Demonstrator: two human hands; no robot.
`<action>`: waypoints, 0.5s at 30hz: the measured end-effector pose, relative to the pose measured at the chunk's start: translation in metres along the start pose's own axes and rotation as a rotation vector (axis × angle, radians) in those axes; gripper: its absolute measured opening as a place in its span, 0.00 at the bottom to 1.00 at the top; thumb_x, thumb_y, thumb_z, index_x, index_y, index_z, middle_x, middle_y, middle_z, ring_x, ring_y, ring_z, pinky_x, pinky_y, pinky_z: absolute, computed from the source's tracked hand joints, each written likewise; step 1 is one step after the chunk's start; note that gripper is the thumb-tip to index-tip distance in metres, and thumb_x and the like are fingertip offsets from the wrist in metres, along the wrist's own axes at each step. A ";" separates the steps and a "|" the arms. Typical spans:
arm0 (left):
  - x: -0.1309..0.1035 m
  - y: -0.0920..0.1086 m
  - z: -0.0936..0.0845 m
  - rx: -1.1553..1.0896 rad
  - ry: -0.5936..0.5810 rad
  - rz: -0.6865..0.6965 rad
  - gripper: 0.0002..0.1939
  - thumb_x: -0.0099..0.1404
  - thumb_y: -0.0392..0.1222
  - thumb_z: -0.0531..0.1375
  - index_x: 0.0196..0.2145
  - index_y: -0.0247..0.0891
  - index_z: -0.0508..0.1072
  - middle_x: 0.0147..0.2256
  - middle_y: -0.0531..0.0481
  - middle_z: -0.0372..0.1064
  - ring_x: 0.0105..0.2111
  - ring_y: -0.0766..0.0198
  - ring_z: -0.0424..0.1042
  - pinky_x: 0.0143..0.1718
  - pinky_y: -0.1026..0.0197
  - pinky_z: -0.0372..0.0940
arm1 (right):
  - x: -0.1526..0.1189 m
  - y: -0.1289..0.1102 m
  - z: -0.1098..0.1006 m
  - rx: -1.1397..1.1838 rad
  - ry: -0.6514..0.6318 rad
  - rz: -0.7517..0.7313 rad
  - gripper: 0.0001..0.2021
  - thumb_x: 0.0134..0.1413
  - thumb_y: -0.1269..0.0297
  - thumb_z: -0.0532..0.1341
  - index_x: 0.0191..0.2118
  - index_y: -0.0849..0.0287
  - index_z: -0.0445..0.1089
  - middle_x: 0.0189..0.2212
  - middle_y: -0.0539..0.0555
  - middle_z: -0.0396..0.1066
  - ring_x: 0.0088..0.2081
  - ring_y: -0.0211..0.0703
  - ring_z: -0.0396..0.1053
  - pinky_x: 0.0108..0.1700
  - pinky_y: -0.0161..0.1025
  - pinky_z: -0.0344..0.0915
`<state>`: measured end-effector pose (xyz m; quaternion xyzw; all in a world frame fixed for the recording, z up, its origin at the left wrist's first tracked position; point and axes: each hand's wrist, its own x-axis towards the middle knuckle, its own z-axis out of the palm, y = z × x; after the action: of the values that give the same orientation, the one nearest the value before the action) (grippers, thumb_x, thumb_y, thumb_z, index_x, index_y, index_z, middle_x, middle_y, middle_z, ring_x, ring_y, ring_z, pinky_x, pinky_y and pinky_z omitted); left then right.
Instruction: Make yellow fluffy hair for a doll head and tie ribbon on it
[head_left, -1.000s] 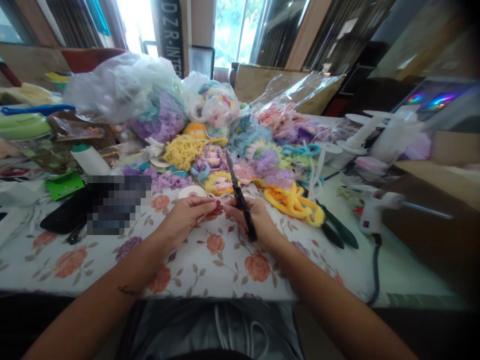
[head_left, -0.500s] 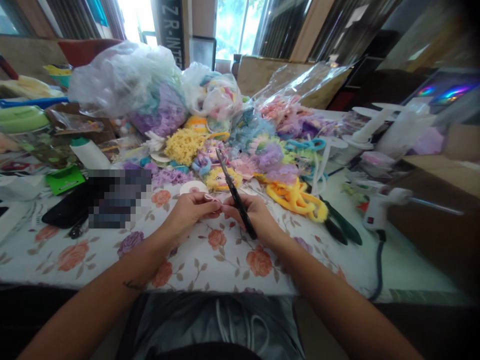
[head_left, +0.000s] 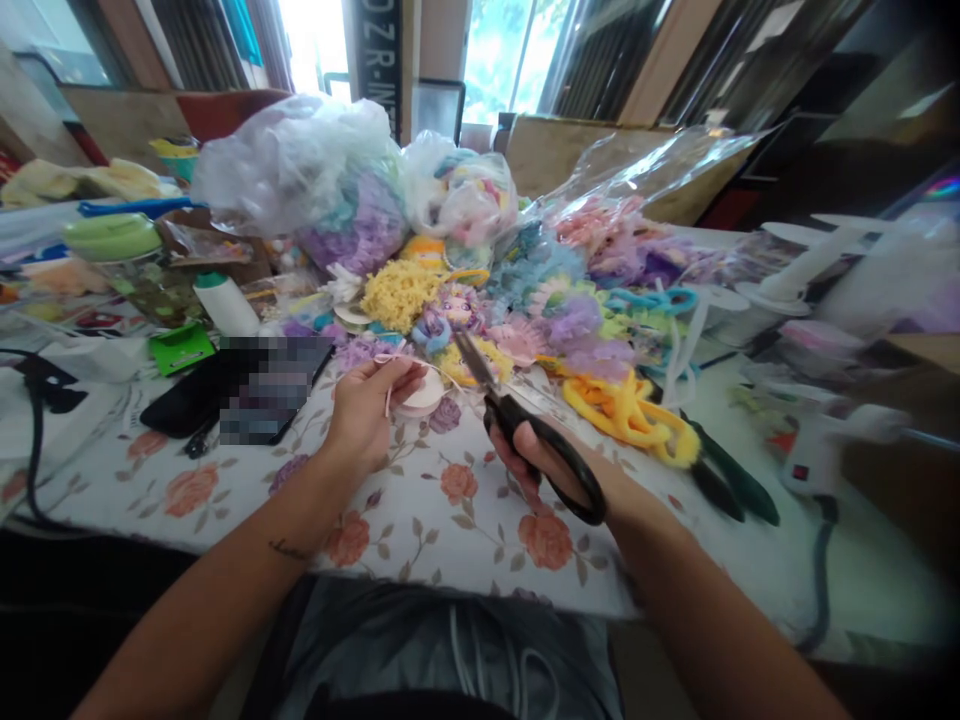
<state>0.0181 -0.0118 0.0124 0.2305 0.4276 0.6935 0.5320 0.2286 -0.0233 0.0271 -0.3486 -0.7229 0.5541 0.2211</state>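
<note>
My left hand [head_left: 366, 412] is closed, pinching a thin pink ribbon [head_left: 388, 393] between thumb and fingers. Just beyond its fingertips a ribbon spool [head_left: 421, 396] lies on the flowered tablecloth. My right hand [head_left: 551, 462] grips black-handled scissors [head_left: 574, 478], their blades pointing away from me and slightly left, toward a yellow fuzzy piece [head_left: 486, 372] with a face on it. The two hands are apart, with the ribbon only in the left one.
Plush yarn pieces and plastic bags [head_left: 292, 150] pile up at the back. A phone [head_left: 281, 385] and a white thread cone [head_left: 225, 305] lie left. Yellow fuzzy cord [head_left: 630, 410], dark-green-handled tools [head_left: 739, 475] and a glue gun [head_left: 825, 445] are at right.
My hands have separated. The right one moved right and turned the scissors from upright against the palm to a working grip, while the left raised the ribbon. The view shifted left.
</note>
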 end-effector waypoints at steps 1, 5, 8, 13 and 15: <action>-0.001 0.001 0.001 -0.014 0.006 0.011 0.06 0.48 0.35 0.67 0.25 0.31 0.74 0.25 0.50 0.74 0.28 0.68 0.74 0.35 0.66 0.69 | -0.002 -0.002 0.001 -0.074 -0.020 0.023 0.26 0.52 0.36 0.53 0.27 0.59 0.61 0.14 0.46 0.58 0.15 0.34 0.59 0.17 0.32 0.55; -0.006 0.000 0.004 -0.045 0.000 0.096 0.07 0.48 0.36 0.68 0.26 0.33 0.74 0.26 0.52 0.74 0.29 0.69 0.74 0.35 0.67 0.68 | -0.003 -0.007 0.006 -0.262 0.001 0.069 0.24 0.55 0.41 0.54 0.22 0.58 0.59 0.13 0.46 0.57 0.16 0.32 0.55 0.17 0.32 0.50; -0.009 -0.001 0.005 -0.034 -0.021 0.125 0.08 0.48 0.37 0.68 0.27 0.34 0.74 0.27 0.52 0.74 0.30 0.69 0.74 0.37 0.66 0.68 | -0.001 -0.007 0.007 -0.274 0.015 0.048 0.24 0.56 0.43 0.54 0.19 0.58 0.58 0.12 0.46 0.55 0.16 0.32 0.52 0.17 0.32 0.47; -0.010 0.000 0.007 -0.050 -0.024 0.115 0.08 0.48 0.37 0.68 0.27 0.34 0.74 0.27 0.53 0.74 0.29 0.70 0.74 0.38 0.65 0.68 | 0.002 -0.005 0.009 -0.226 0.034 0.063 0.24 0.54 0.43 0.55 0.19 0.57 0.56 0.12 0.45 0.54 0.15 0.31 0.49 0.17 0.33 0.43; -0.010 0.000 0.007 -0.069 -0.024 0.113 0.08 0.48 0.37 0.68 0.27 0.34 0.74 0.27 0.54 0.74 0.29 0.70 0.73 0.38 0.66 0.68 | 0.002 -0.004 0.009 -0.219 0.028 0.080 0.24 0.54 0.44 0.56 0.19 0.58 0.56 0.13 0.45 0.54 0.15 0.31 0.49 0.17 0.33 0.43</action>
<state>0.0268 -0.0183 0.0174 0.2441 0.3835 0.7338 0.5048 0.2193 -0.0283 0.0284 -0.4071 -0.7613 0.4753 0.1697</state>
